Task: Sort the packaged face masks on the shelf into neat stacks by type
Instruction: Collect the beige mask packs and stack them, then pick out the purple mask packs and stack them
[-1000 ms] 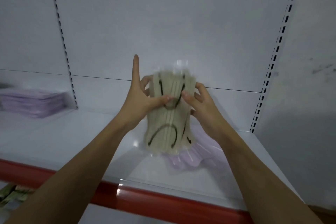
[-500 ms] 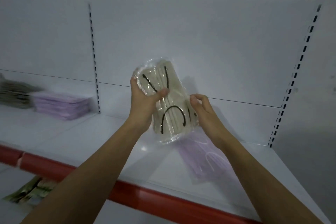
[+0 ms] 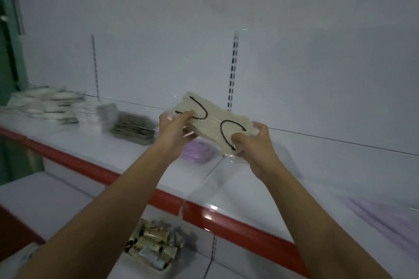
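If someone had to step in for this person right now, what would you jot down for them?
Left hand and right hand each grip one end of a beige mask pack with black ear loops, held in the air above the shelf.
A similar-looking beige stack sits on the shelf further left, a purple stack just beneath the hands, and blurred white packs at far left.
Done: several stacks formed.
Left: set this pack down, probably on the beige stack; a loose purple pack lies at right, unsorted.
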The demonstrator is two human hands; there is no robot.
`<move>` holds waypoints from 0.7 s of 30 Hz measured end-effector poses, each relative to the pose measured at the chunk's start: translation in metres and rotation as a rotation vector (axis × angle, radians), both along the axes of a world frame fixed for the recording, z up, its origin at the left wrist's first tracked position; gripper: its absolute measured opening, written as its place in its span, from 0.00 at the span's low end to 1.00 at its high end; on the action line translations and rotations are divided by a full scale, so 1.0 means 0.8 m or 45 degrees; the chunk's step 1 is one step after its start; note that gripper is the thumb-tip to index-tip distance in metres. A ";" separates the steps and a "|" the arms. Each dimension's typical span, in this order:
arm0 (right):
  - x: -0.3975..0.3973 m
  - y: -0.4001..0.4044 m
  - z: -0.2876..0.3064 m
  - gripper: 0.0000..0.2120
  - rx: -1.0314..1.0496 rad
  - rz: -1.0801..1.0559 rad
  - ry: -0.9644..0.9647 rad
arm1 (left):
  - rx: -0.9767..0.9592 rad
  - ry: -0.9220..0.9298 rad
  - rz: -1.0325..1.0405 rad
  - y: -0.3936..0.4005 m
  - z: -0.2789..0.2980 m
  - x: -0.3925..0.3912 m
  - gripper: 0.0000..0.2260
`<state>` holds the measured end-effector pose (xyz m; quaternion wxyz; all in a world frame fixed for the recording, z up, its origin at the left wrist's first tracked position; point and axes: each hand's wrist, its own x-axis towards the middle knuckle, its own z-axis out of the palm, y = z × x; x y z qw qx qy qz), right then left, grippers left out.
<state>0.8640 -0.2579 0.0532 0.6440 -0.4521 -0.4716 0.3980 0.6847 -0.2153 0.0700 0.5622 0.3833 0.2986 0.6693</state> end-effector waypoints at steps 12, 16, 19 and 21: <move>-0.269 0.161 0.041 0.13 -0.101 0.056 -0.125 | 0.096 0.760 0.502 0.138 0.007 -0.303 0.28; -0.309 0.243 0.062 0.04 -0.175 0.091 -0.018 | 0.246 0.913 0.655 0.226 0.017 -0.330 0.11; -0.331 0.309 0.069 0.07 -0.310 0.156 0.016 | 0.291 1.050 0.676 0.297 0.022 -0.348 0.06; -0.343 0.345 0.065 0.12 -0.407 0.192 0.012 | 0.240 1.250 0.641 0.340 0.018 -0.364 0.07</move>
